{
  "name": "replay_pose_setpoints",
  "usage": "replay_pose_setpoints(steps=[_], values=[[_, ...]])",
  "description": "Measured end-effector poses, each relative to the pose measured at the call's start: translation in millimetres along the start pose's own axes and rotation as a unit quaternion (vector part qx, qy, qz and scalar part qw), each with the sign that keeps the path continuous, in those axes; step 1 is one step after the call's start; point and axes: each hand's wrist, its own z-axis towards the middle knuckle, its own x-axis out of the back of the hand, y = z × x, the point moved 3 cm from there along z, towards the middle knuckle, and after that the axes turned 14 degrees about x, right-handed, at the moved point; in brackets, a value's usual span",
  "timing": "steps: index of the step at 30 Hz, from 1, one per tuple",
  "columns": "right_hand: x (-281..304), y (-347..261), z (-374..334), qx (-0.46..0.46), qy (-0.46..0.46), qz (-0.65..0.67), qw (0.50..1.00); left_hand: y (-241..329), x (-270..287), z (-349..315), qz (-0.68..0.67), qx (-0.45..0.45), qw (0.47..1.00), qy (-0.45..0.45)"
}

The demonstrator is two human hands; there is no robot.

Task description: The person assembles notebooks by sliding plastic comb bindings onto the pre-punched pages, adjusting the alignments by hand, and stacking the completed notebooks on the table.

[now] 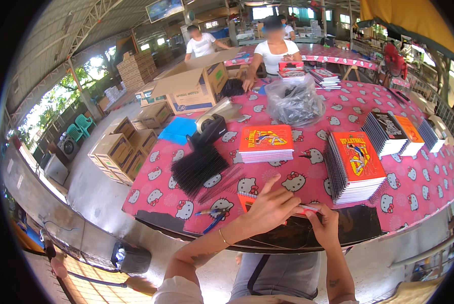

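A red-covered notebook (245, 201) lies at the near table edge, mostly hidden beneath my left hand (273, 206). That hand reaches across it, index finger raised and the other fingers curled down against it. Close by on the right, my right hand (323, 223) pinches the notebook's red and white edge between thumb and fingers. Beyond my hands sits a stack of orange notebooks (266, 143). A taller stack of spiral-bound orange notebooks (357, 167) rises to the right. Black spiral coils (199, 171) lie in a heap on the left, with pens (214, 221) nearer me.
A black tape dispenser (208, 131) and a blue sheet (177, 129) lie far left. Behind them stands an open carton (189, 91). A clear plastic bag (294, 104) rests mid-table. More notebook stacks (385, 133) line the right. Across the table, a person (276, 53) works.
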Motion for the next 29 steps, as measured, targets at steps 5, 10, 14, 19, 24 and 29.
replay_pose_setpoints(steps=[5, 10, 14, 19, 24, 29], values=[[-3, -3, 5, -0.02, 0.019, 0.019, 0.999, 30, -27, -24, 0.11, 0.039, 0.983, 0.14], [-1, -9, 5, -0.041, 0.036, 0.021, 0.998, 31, -31, -22, 0.029, 0.06, 0.987, 0.144], [4, 1, 2, -0.028, 0.005, 0.007, 1.0, 39, -41, -35, 0.044, 0.054, 0.989, 0.129], [-2, -11, 9, -0.006, -0.009, 0.044, 0.999, 28, -5, -7, -0.005, 0.032, 0.979, 0.199], [10, 0, 2, -0.034, -0.074, 0.031, 0.996, 18, 1, 4, -0.084, -0.048, 0.984, 0.151], [9, -9, 5, -0.042, -0.065, 0.017, 0.997, 17, -7, 9, -0.061, 0.01, 0.99, 0.125]])
